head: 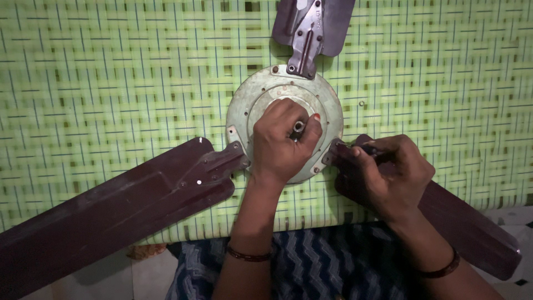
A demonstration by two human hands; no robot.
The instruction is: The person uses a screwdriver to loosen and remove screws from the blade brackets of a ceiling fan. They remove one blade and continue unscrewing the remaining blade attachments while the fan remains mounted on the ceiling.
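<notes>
Nearest us, a lap in blue zigzag-patterned cloth [311, 261], and two forearms reaching up from it, each with one dark bangle: we count two bangles, one on the left wrist [248, 255], one on the right wrist [441, 270]

Left hand [283, 145] lies on the middle of the fan motor housing [333, 105], a round grey-green metal disc lying flat. Fingers curled together around the short central shaft [298, 126], whose end shows between fingertips and thumb

Right hand [388, 172] sits at the disc's right edge, over the root of the right blade [472, 228]. Fingers bunched together, pinching something small and dark at the blade bracket [335, 151]; what it is we cannot tell

We count three dark brown blades: the left blade [105, 216], long, running to the lower left corner, its bracket touching the disc rim; the right blade, largely under the hand; the top blade [311, 28], farthest, cut off by the frame edge

Several small screw holes ring the disc. One small loose ring-shaped piece [361, 103] lies just right of the disc

All rests on one green woven-strap surface [111, 83]. No containers in view
</notes>
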